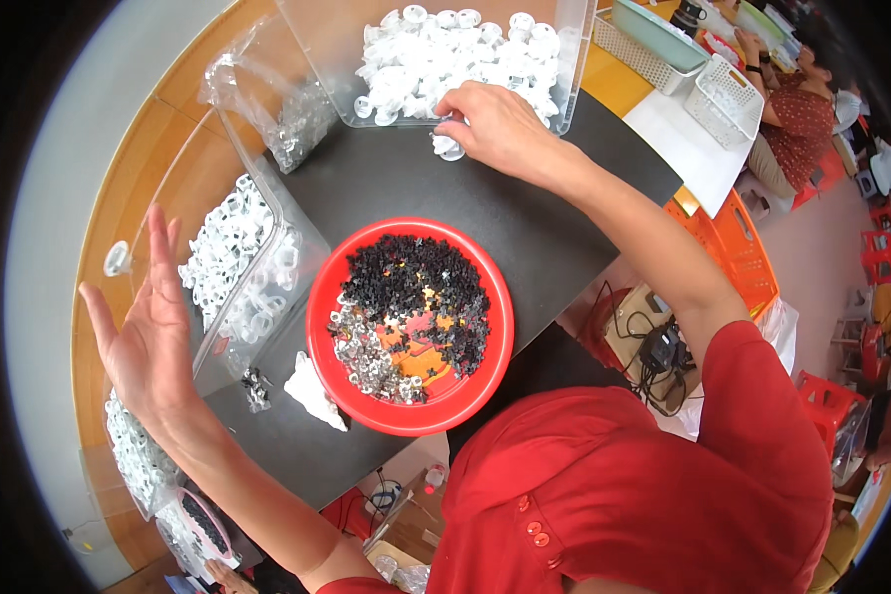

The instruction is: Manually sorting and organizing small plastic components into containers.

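One white plastic ring (449, 148) is lying on the black mat (406, 188), just below the clear bin (574, 69) of like rings; right hand (495, 127) is pinching it with curled fingertips. Left hand (144, 332) is hovering open, fingers spread, well apart beside the second clear bin (302, 243). Red bowl (411, 421) of black pieces is sitting between the hands, nearer the body

The red bowl (409, 327) is showing black pieces (421, 287) and silvery ones (366, 358) over orange patches. Beyond the bowl, clear bins (574, 59) are holding white rings (465, 54) on a black mat (416, 188); the desk (183, 163) is showing orange-brown.
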Motion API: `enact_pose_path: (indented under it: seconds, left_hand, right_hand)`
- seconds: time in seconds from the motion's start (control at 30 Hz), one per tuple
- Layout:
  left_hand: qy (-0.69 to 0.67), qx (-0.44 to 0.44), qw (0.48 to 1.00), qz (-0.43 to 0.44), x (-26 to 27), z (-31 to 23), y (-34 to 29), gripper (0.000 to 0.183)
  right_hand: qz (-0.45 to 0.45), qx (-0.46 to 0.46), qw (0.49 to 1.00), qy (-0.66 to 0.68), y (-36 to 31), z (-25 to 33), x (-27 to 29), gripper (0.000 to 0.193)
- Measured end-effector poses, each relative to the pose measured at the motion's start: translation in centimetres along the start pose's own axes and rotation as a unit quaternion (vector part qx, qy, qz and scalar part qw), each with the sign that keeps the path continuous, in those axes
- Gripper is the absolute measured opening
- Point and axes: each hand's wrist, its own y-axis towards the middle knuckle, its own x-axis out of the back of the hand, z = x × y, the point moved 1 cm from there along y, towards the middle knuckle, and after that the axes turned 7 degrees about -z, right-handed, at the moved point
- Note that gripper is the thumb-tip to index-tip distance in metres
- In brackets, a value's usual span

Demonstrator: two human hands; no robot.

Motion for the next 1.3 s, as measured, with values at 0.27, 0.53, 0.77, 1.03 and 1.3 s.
enact_pose_path:
  seconds: [0.27, 0.53, 0.77, 1.03, 1.3]
  left_hand:
    - [0.353, -0.114, 0.928, -0.022, 3.5, 9.7, -4.9, 0.048]
    - [0.483, -0.216, 0.843, -0.100, 6.6, 16.4, -5.9, 0.030]
    - [0.492, -0.273, 0.825, -0.051, 7.8, 19.0, -6.3, 0.040]
    - [0.435, -0.277, 0.851, -0.104, 8.8, 18.6, -8.5, 0.038]
    - [0.355, -0.229, 0.888, -0.184, 11.3, 14.6, -10.5, 0.049]
  right_hand:
    - [0.059, 0.053, 0.985, -0.157, 0.6, -1.4, -2.5, 0.024]
    - [0.314, -0.331, 0.751, 0.477, -2.2, 5.0, 1.1, 0.029]
    - [0.372, -0.429, 0.574, 0.590, -6.2, 9.1, 1.3, 0.031]
    - [0.398, -0.442, 0.509, 0.622, -8.3, 11.4, 0.0, 0.028]
    - [0.230, -0.002, 0.954, 0.194, -9.8, 11.2, -1.0, 0.009]
